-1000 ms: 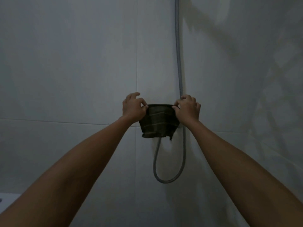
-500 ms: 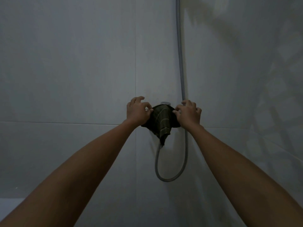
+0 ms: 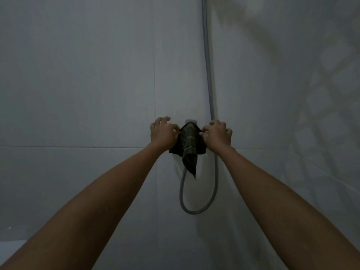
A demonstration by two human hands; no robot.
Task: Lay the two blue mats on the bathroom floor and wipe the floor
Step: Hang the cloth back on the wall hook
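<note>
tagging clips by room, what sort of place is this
Most likely a bathroom shower corner: large pale wall tiles, a grey shower hose looping down the wall, and a small metal fitting where the hands hang a dark cloth.

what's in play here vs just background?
In play: left hand and right hand, both pinching the dark cloth draped at a metal wall fitting.
Background: grey hose looping below, tiled wall. No blue mats in view.

Both hands (image 3: 163, 133) (image 3: 218, 135) raised, arms outstretched, fingers pinching.
</note>
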